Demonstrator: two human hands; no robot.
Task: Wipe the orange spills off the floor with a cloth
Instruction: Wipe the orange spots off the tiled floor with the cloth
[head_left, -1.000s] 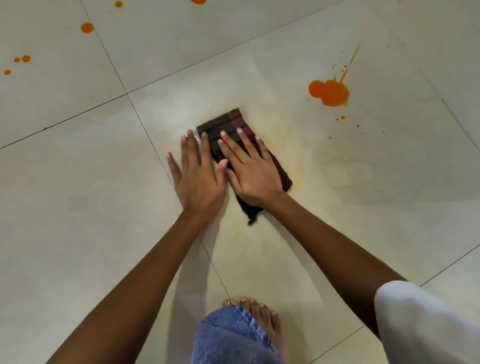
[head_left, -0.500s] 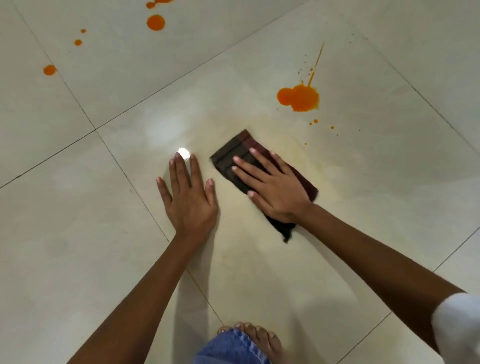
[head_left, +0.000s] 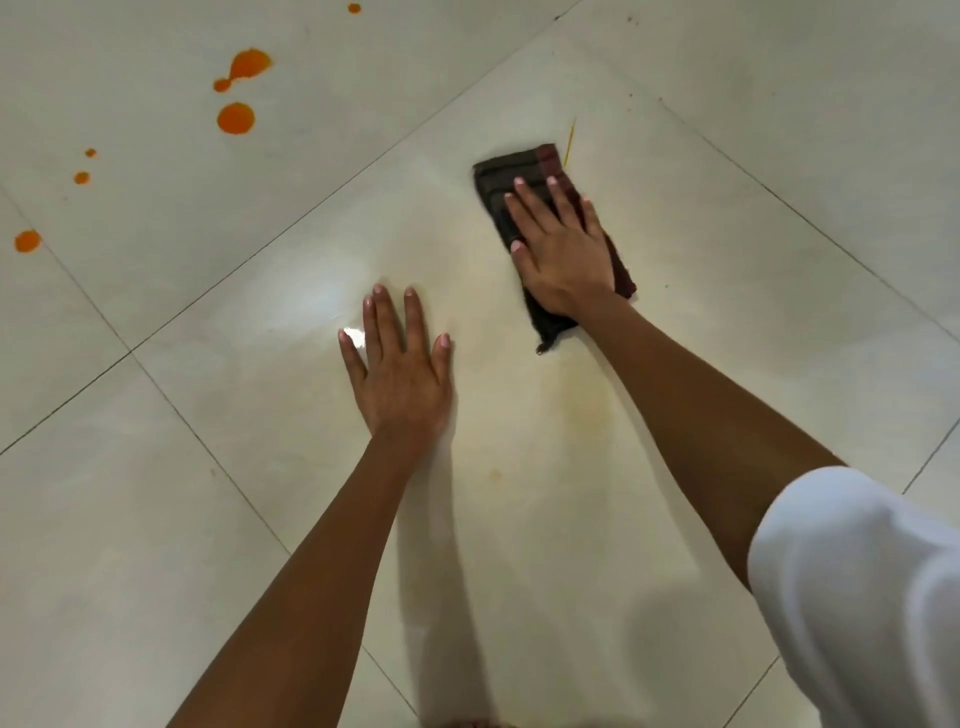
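A dark brown folded cloth (head_left: 501, 179) lies flat on the pale tiled floor (head_left: 156, 519). My right hand (head_left: 563, 249) presses down on it, fingers spread over its top. A thin orange streak (head_left: 570, 141) shows just past the cloth's far right corner; whatever lies under the cloth is hidden. My left hand (head_left: 400, 369) rests flat on the floor, fingers apart, holding nothing. Orange blobs (head_left: 236, 118) and smaller drops (head_left: 27, 241) sit on the tiles at the far left. A faint yellowish smear (head_left: 582, 410) stains the tile between my arms.
Dark grout lines (head_left: 208, 452) cross the floor diagonally. A bright light reflection (head_left: 322, 304) glares beside my left fingertips. My white sleeve (head_left: 857, 582) fills the lower right corner.
My right hand has slid the cloth away and to the right, over the large orange splash, which no longer shows. My left hand stayed flat on the floor. The view shifted.
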